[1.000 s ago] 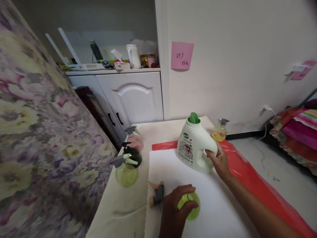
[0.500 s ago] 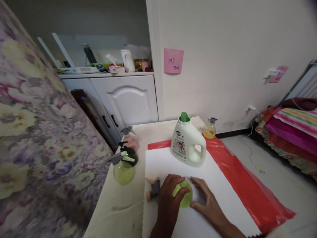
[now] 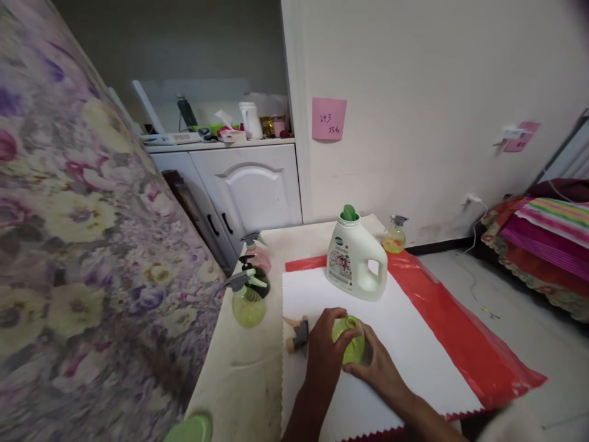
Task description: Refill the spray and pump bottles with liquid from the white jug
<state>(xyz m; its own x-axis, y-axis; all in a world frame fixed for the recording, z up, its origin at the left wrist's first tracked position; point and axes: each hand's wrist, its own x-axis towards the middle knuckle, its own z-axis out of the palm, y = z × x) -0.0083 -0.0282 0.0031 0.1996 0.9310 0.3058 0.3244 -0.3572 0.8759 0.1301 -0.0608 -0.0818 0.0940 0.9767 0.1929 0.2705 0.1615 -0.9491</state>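
- A floral curtain [image 3: 69,245] hangs beside a white cabinet [image 3: 253,190].
- Three spray bottles [image 3: 248,309] line the pale table [image 3: 239,374]; a loose spray head [image 3: 301,334] lies on a white sheet [image 3: 405,344].
- The left hand [image 3: 324,341] and right hand [image 3: 375,362] grip a yellow-green bottle [image 3: 354,351] just right of the spray head; one second earlier, the right hand held the jug's handle.
- A pink note [image 3: 329,120] reads "243", its lower scrawl unclear.
- The pale jug [image 3: 354,270] stands behind, its label [image 3: 340,263] seemingly too small to read.
- Red plastic [image 3: 455,331] runs toward a bed [image 3: 543,239].
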